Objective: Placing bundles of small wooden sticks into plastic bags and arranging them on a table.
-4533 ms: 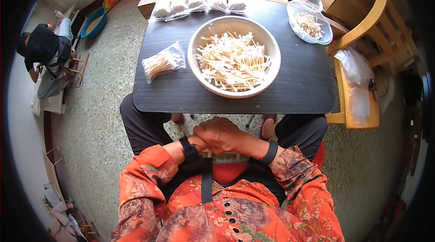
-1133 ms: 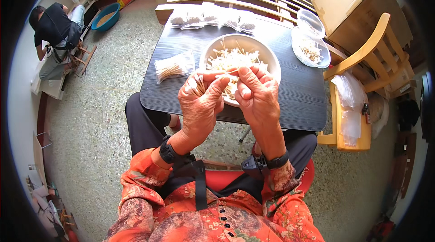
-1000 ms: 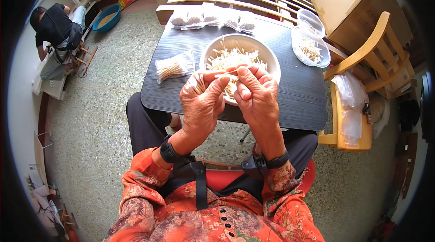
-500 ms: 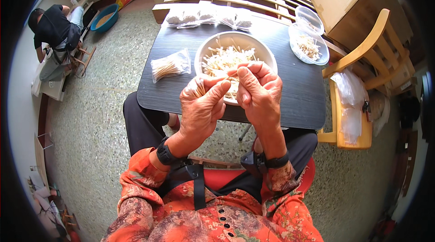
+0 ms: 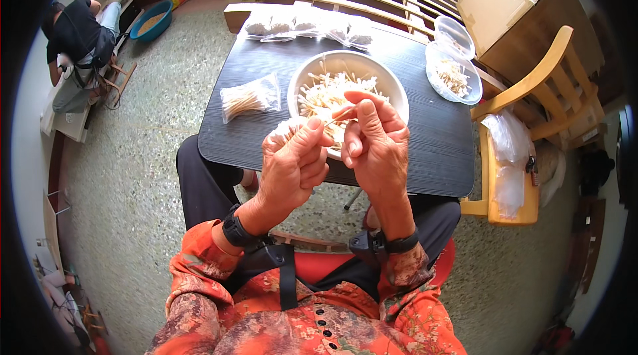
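My left hand (image 5: 294, 166) is closed round a bundle of cotton swabs (image 5: 286, 130), whose white tips stick out above the fingers. Close by on the right, my right hand (image 5: 379, 146) has its thumb and fingers drawn together; anything between them is too small to make out. Both hands are over the near rim of a white round bowl (image 5: 401, 89) that holds many loose cotton swabs (image 5: 332, 89). Left of the bowl, a clear bag of cotton swabs (image 5: 249, 97) lies on the dark table (image 5: 435, 149).
Several clear bags with dark contents (image 5: 307, 25) line the table's far edge. At the right stand a clear plastic tub (image 5: 473, 92) with swabs and a wooden chair (image 5: 518, 212) bearing plastic bags (image 5: 508, 136). A person (image 5: 80, 36) sits far left near a blue basin (image 5: 141, 36).
My hands have drawn apart a little, opening a small gap between their fingertips. White swab tips now show more plainly in the left hand. The view has shifted slightly.
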Motion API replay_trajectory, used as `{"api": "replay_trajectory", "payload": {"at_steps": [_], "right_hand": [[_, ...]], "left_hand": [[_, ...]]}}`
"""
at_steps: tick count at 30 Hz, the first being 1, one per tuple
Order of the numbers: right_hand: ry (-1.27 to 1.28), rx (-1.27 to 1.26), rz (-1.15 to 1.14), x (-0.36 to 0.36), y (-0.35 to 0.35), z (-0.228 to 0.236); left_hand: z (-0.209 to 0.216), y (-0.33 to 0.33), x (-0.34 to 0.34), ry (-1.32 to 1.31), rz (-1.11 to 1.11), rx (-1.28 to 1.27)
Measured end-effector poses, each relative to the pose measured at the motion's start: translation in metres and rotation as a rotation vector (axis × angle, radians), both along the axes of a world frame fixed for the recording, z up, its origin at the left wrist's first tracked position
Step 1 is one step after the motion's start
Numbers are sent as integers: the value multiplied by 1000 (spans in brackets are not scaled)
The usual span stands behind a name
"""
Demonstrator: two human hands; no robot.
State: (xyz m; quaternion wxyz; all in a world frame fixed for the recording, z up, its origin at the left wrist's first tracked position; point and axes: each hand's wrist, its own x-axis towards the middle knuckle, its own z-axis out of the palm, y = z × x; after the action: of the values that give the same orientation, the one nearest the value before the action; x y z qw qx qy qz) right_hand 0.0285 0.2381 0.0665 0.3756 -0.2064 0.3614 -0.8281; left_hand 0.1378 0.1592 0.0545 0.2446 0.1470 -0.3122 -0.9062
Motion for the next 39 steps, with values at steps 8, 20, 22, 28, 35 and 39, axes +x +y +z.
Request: {"api": "replay_trajectory", "payload": {"at_steps": [8, 20, 22, 28, 35, 39], "right_hand": [[130, -12, -230, 4, -5, -5], [101, 39, -242, 5, 0, -3], [123, 70, -157, -2, 4, -1], [215, 151, -87, -15, 10, 4], [343, 323, 86, -22, 18, 7], [403, 398, 119, -18, 17, 9]], "left_hand": [[-1, 6, -2, -44, -89, -124], [-2, 11, -6, -59, 103, -425], [0, 13, -6, -100, 56, -409], [-7, 2, -5, 194, -365, 106], [-4, 2, -5, 107, -466, 173], [-9, 3, -3, 146, -468, 78]]}}
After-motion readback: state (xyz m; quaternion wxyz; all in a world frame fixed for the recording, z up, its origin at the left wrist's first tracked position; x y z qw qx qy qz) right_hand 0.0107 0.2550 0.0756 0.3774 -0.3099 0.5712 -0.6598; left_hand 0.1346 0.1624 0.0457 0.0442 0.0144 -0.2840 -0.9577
